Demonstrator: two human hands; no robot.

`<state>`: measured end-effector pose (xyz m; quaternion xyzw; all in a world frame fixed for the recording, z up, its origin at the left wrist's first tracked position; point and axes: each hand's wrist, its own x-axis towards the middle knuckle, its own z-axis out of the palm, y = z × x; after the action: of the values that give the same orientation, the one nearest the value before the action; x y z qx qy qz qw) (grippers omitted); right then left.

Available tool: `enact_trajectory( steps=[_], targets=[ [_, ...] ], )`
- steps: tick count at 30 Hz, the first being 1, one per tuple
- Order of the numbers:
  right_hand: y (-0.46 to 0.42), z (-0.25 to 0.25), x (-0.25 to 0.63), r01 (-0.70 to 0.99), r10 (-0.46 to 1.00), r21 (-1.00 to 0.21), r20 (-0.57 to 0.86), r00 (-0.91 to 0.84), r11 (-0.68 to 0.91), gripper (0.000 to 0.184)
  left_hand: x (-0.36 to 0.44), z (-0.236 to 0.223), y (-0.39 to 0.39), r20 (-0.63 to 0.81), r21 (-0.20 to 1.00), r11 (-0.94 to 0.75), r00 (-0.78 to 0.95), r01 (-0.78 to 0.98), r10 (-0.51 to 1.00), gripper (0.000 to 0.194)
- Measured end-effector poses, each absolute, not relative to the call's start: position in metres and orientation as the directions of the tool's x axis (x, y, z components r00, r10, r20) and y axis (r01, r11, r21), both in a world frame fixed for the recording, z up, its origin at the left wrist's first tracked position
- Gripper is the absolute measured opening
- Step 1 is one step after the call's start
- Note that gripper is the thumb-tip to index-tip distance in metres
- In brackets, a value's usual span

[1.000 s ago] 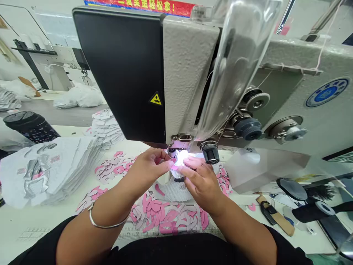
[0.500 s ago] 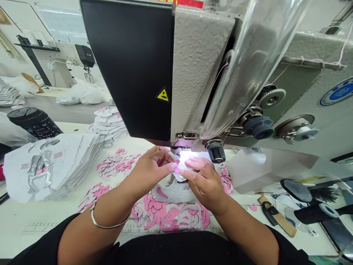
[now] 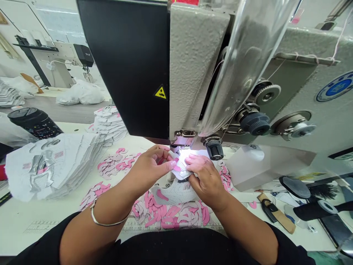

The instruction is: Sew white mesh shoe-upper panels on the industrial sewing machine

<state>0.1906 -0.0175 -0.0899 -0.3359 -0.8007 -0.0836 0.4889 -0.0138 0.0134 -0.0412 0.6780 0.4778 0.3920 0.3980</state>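
Shoe-upper piece [image 3: 180, 173] lies between the hands, its long axis seemingly running sideways. Left hand [image 3: 150, 170] pinches it; right hand [image 3: 206, 178] holds it down.

Rear view only: pale factory wall [image 3: 16, 44], further industrial sewing machine [image 3: 82, 55] on a white bench [image 3: 44, 92], bulging white plastic sacks [image 3: 79, 94] on a grey floor [image 3: 46, 112], sliver of red banner [image 3: 184, 2] overhead, bright even indoor light throughout.

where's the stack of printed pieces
In the head view, the stacked printed pieces lie left on the table, beside the loose pink pieces and left of the left hand.
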Motion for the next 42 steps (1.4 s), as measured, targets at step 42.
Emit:
enact_trajectory(
  steps=[42],
  targets=[
    [-0.020, -0.097, 0.191, 0.657, 0.458, -0.181, 0.844, -0.278, 0.732, 0.031, -0.174, -0.130, 0.043, -0.291, 0.233, 0.258, -0.186, 0.938, 0.938, 0.012]
  ],
)
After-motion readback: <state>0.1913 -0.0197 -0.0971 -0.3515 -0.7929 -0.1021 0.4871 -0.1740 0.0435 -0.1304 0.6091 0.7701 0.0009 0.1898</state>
